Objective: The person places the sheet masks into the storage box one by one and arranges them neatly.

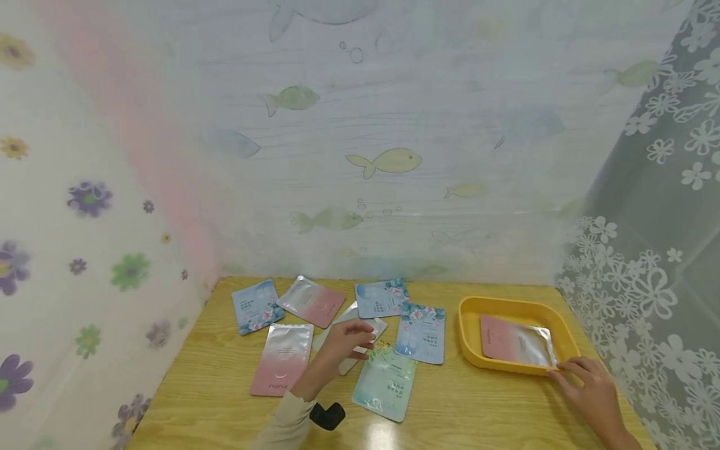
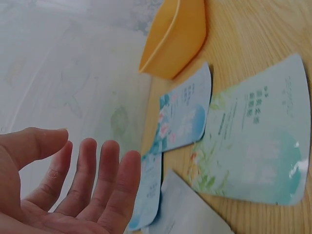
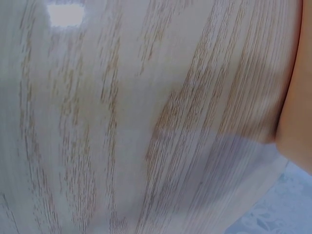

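Note:
My right hand (image 1: pixel 590 390) is at the front right corner of a yellow tray (image 1: pixel 468 340). Its thumb and fingers pinch the silver end of a pink-and-silver face mask sachet (image 1: pixel 509 340), which lies over the tray's inside. My left hand (image 1: pixel 340 344) hovers above the sachets with fingers loosely bent, holding nothing; in the left wrist view its palm and fingers (image 2: pixel 114 170) show. Below it a white sachet (image 1: pixel 379 325) is partly hidden. Nearby lie a green sachet (image 1: pixel 385 384) and a blue flowered sachet (image 1: pixel 420 334). The right wrist view shows none of the held sachet.
Further left lie a pink sachet (image 1: pixel 281 359), another pink-and-silver sachet (image 1: pixel 311 301) and a blue sachet (image 1: pixel 257 306). One more blue sachet (image 1: pixel 382 298) is near the back edge. Fish-patterned sheeting (image 1: pixel 388 250) hangs behind the wooden table (image 1: pixel 450 412).

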{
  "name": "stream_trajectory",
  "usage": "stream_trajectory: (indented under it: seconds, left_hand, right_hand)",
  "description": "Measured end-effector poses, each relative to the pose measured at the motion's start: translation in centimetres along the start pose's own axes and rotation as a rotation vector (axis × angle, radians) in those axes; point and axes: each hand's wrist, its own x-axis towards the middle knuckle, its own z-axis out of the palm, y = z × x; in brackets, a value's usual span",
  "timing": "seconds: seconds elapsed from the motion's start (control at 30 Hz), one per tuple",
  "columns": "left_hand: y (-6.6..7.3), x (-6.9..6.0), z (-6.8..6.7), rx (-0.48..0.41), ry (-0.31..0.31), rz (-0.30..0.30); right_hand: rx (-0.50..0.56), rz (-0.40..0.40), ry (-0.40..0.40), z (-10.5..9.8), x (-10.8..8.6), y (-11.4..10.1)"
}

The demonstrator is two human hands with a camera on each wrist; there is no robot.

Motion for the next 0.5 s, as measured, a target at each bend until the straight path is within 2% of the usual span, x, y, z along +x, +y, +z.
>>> stream_trajectory:
  seconds: [0.27,0.5]
  left_hand:
    - [-0.7,-1.5,-3.3,-0.009,0.044,-0.021]
    - [-1.0,-2.3,-5.7,-0.017,0.124,-0.034]
  right_hand:
    - [0.008,0.006,0.007,-0.1,0.0,0.1]
    - [0.002,0.019,-0.008,-0.2,0.0,0.0]
